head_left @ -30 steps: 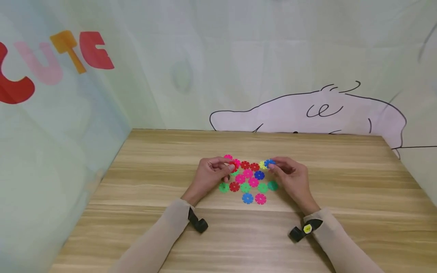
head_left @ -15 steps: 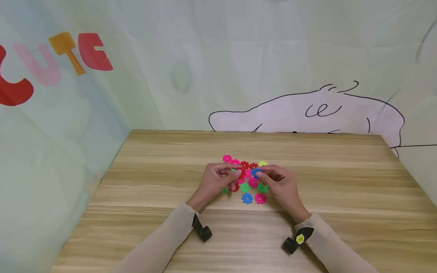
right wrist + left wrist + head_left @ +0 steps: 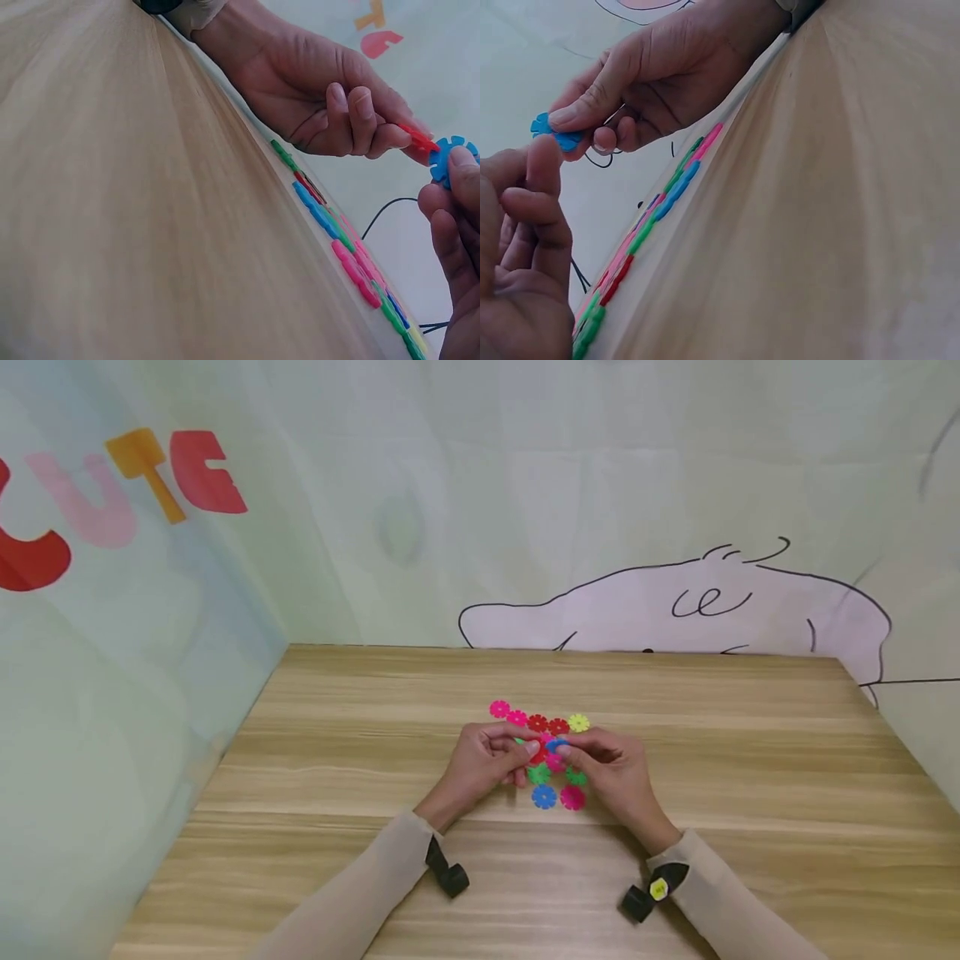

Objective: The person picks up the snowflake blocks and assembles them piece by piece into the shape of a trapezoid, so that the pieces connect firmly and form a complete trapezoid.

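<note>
My left hand (image 3: pixel 487 764) pinches a red notched plastic disc (image 3: pixel 420 139) between thumb and forefinger. A light blue notched disc (image 3: pixel 448 159) is pinched by my right hand (image 3: pixel 613 767). In the right wrist view the two discs meet edge to edge at an angle; whether their slots are interlocked cannot be made out. Both hands are held above a patch of similar flat discs on the table, among them a yellow disc (image 3: pixel 579 722), a pink disc (image 3: pixel 572 797) and a blue disc (image 3: pixel 544 797). The hands hide part of this patch.
The wood-grain table (image 3: pixel 337 718) carries the loose discs near its middle. A printed cloth backdrop (image 3: pixel 360 527) rises along its far and left edges. Each wrist wears a black strap with a small camera (image 3: pixel 638 903).
Both hands have moved inward and slightly nearer the body, bringing the red and blue discs from well apart to meeting. More of the far row of discs is uncovered.
</note>
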### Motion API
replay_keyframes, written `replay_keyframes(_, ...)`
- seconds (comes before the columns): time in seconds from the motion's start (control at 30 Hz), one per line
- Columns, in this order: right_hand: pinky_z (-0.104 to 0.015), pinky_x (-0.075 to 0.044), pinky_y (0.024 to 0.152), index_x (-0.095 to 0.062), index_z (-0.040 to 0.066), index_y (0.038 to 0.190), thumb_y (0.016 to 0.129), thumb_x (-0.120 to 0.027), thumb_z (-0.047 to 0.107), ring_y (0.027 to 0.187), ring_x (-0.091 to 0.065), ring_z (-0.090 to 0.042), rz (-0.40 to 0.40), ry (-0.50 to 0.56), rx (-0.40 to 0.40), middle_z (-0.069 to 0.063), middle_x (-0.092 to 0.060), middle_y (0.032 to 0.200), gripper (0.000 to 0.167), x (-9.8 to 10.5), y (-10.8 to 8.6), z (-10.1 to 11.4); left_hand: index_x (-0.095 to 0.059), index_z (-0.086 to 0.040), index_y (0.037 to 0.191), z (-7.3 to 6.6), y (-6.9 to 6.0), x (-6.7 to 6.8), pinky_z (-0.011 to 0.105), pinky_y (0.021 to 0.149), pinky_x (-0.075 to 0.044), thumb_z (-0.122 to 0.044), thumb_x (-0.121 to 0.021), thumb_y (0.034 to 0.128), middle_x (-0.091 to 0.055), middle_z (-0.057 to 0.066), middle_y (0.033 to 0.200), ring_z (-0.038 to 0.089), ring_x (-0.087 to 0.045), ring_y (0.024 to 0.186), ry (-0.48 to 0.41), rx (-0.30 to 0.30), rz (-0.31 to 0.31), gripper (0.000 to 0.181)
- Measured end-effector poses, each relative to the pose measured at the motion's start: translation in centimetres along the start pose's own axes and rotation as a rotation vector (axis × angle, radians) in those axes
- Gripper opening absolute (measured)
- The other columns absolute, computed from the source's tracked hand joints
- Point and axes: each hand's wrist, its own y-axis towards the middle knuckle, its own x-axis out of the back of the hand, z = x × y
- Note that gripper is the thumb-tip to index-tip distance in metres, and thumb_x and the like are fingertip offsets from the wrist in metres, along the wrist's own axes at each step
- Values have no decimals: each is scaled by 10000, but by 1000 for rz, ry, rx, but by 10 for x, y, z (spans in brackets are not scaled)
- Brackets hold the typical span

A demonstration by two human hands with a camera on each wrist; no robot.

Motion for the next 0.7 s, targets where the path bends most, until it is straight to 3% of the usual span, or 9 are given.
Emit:
replay_keyframes(0.27, -168, -604, 739, -782, -98, 1007, 898, -779, -117, 832, -715, 9, 56, 16, 28, 192, -804, 976, 111, 1, 2, -1, -764, 58, 1143, -1, -1, -1, 173, 497, -454, -105, -749, 1012, -738, 41, 725, 80, -631, 539, -63, 19, 9, 210)
replay_keyframes(0.47, -168, -603, 712, -786, -84, 968, 878, -797, -115, 794, -711, -22, 60, 35, 40, 145, -812, 927, 96, 0, 1, -3, -733, 91, 1167, -2, -1, -5, 168, 500, -458, -114, -738, 1023, -719, -2, 701, 64, -610, 528, -106, 68, 7, 251)
replay_keyframes(0.6, -163, -577, 676, -797, -62, 970, 871, -804, -112, 775, -698, -35, 67, 38, 61, 119, -819, 922, 111, -1, 1, -5, -732, 92, 1154, -2, -1, -3, 167, 495, -458, -101, -734, 1023, -718, -11, 693, 65, -615, 523, -95, 67, 10, 233)
replay_keyframes(0.7, -175, -594, 724, -808, -47, 1005, 882, -802, -96, 842, -726, -46, 83, 28, 77, 122, -822, 985, 133, -1, 1, -5, -744, 74, 1141, -2, -1, -1, 171, 492, -462, -95, -738, 1018, -729, -3, 706, 73, -624, 523, -76, 56, 10, 209)
